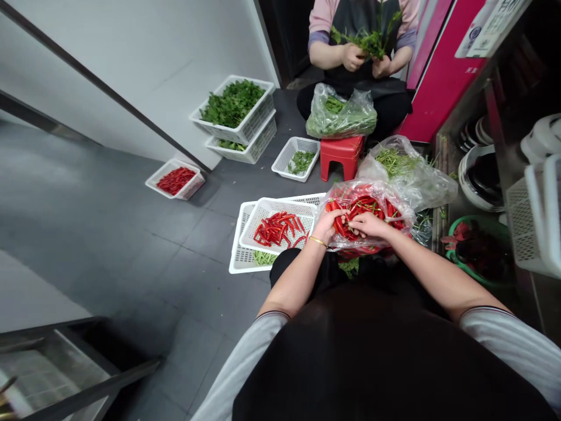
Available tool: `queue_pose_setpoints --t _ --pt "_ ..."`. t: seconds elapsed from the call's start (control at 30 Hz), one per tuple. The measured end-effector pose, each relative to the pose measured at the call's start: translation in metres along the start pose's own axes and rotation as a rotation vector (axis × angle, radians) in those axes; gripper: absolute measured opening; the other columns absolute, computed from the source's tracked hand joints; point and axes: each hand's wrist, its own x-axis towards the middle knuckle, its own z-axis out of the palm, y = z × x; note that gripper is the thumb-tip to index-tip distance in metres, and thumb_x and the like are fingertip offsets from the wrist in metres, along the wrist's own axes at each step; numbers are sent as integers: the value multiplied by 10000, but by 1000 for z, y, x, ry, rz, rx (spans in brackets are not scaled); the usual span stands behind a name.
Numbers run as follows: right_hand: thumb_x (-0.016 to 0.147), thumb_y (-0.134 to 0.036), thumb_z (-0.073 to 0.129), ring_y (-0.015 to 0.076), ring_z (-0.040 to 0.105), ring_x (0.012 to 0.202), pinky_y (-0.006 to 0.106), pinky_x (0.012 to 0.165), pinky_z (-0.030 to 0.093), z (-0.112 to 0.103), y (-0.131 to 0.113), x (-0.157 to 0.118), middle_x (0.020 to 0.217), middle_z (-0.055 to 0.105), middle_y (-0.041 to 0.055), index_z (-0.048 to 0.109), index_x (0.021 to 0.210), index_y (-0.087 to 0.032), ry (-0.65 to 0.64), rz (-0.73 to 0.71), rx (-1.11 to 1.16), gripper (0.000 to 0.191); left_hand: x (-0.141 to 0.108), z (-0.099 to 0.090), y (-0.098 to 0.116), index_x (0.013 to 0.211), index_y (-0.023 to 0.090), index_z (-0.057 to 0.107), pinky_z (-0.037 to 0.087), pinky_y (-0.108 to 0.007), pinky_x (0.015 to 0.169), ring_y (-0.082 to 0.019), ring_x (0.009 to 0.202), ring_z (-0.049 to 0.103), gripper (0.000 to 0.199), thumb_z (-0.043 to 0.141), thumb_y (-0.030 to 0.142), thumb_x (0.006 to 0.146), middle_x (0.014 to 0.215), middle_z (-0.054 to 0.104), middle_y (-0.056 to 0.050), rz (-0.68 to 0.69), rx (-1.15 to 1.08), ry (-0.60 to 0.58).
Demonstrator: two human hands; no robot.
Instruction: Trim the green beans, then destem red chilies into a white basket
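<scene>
My left hand [329, 225] and my right hand [367, 225] meet over a clear plastic bag [405, 204] full of red chili peppers [368, 206], some with green stems. The left fingers are closed on a red chili pepper [338, 225]. My right fingers are pinched together close beside it, probably at its stem end; what lies between them is too small to make out. Left of the bag, a white perforated basket [250, 231] holds loose red chilies [278, 229]. It rests on a larger white basket [236, 260] with green pods at its near edge.
Across from me a person [359, 64] holds leafy greens above a bag of greens [342, 117] on a red stool [342, 155]. White baskets of greens [234, 105] and chilies [175, 180] stand by the wall. At right are a green basin [456, 225] and a shelf with white baskets [526, 222].
</scene>
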Motion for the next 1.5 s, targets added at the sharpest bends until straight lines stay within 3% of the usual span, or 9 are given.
queue_pose_setpoints --t 0.27,0.4,0.53,0.73,0.9,1.03,1.17,1.37,1.5 --pt "888 -535 515 107 429 367 218 400 366 11 -4 -17 429 450 -57 517 721 -192 -24 20 174 381 -8 12 3 761 106 624 484 -243 601 -87 520 529 139 690 201 684 559 568 6 3 39 -11" --pt "952 -376 459 180 614 551 285 558 507 6 -6 -21 594 619 56 634 802 -162 26 53 -515 314 -28 26 14 776 143 625 505 -292 762 -158 735 619 147 707 196 667 719 647 -22 369 448 36" --pt "925 -190 460 320 670 978 427 827 510 3 0 -27 1103 658 242 681 1123 -105 66 54 -1033 308 -43 27 36 917 167 667 468 -325 948 -214 1033 622 246 704 191 675 1038 701 -72 624 619 -86" --pt "911 -205 478 274 641 1035 363 851 496 4 -4 -16 1254 569 199 696 1174 -185 -109 14 -1209 342 -28 1 28 701 144 567 511 -305 655 -137 563 566 209 730 272 679 599 604 -12 233 375 -52" --pt "979 -266 375 267 586 1068 356 893 455 -18 -18 2 1172 603 177 721 1058 -143 12 -163 -1145 376 -15 -4 7 725 136 599 512 -277 700 -127 642 588 252 753 79 533 674 643 7 214 482 -18" --pt "898 -269 536 280 591 1055 364 887 451 -11 -10 1 1171 614 173 739 1059 -162 -170 -58 -1204 280 -13 -3 4 699 134 577 506 -290 596 -132 546 575 174 719 160 601 613 622 -12 91 362 -129" --pt "851 -263 607 298 570 1110 375 908 442 -3 -3 -2 1197 608 161 732 1083 -190 -243 -90 -1211 274 -10 -12 8 712 131 600 507 -279 638 -129 600 594 178 715 151 577 675 645 -15 160 389 -136" --pt "902 -340 591 274 617 1028 349 888 438 -35 -34 14 1150 659 156 690 1105 -140 -36 -227 -1106 301 1 -6 17 776 133 622 502 -265 722 -125 684 592 258 719 98 540 717 641 20 304 599 -203" --pt "931 -402 554 234 647 900 300 795 439 -48 -29 17 1023 714 108 704 1002 -161 -27 -244 -900 293 3 -5 26 759 131 592 512 -269 639 -134 611 609 244 740 138 565 672 639 3 254 453 -121"
